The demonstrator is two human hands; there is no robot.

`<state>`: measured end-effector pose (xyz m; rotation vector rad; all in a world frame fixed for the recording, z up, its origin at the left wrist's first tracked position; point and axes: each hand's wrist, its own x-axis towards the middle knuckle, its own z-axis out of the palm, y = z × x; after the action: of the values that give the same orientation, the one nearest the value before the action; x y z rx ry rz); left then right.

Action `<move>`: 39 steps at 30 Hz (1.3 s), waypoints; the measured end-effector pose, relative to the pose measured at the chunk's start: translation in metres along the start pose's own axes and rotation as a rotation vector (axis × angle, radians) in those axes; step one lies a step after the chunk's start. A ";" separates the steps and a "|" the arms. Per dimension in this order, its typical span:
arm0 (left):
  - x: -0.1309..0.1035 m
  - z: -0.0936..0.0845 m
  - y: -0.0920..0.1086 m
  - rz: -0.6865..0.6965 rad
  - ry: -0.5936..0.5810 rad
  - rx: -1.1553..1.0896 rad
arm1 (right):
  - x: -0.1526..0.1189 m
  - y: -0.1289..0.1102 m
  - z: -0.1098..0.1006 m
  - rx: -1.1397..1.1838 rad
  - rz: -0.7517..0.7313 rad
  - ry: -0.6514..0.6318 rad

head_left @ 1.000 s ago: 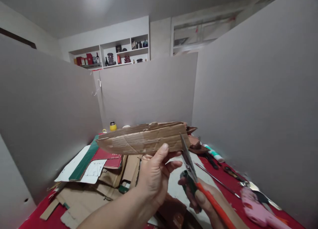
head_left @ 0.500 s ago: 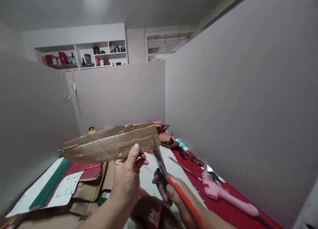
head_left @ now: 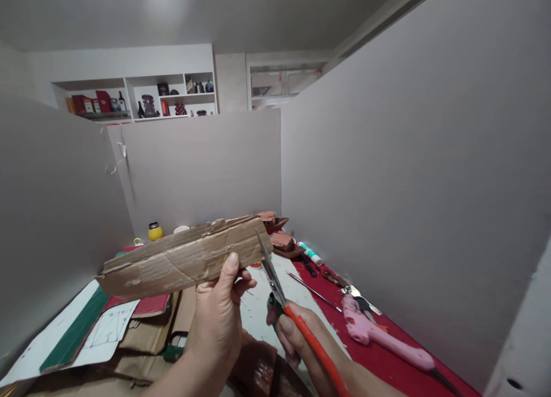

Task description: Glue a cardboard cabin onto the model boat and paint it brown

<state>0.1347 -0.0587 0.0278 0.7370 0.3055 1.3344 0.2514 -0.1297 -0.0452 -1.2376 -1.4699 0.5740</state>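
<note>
My left hand (head_left: 221, 305) grips a long strip of brown corrugated cardboard (head_left: 172, 265) from below, thumb on its near face. The strip is held up above the table, its left end tapered and its upper edge torn and layered. In my right hand (head_left: 307, 334) is a pair of scissors (head_left: 297, 322) with one red handle and one green. The scissor blades point up at the strip's right end, one of them lying in front of the cardboard. Whether the blades are cutting into it, I cannot tell.
A pink glue gun (head_left: 383, 337) lies on the red cloth (head_left: 379, 365) at right. Small brown model boats (head_left: 286, 245) stand at the back. Cardboard pieces (head_left: 142, 348) and a paper with a drawing (head_left: 109, 328) lie at left. Grey partitions (head_left: 206, 167) enclose the table.
The view has shifted slightly, so most things appear a little further left. The strip's left end sits lower. Both hands keep their hold on the cardboard and the scissors.
</note>
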 end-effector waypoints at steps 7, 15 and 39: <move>0.003 -0.003 0.001 0.005 -0.003 0.013 | 0.000 0.003 -0.003 -0.028 0.010 0.045; 0.000 -0.005 -0.003 0.011 -0.031 0.101 | 0.006 0.007 -0.011 -0.126 -0.030 -0.009; -0.013 -0.004 -0.013 -0.144 -0.025 0.101 | 0.004 -0.004 -0.006 0.014 0.035 0.042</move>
<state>0.1396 -0.0706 0.0139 0.8006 0.4015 1.1792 0.2560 -0.1295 -0.0380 -1.2598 -1.4090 0.5776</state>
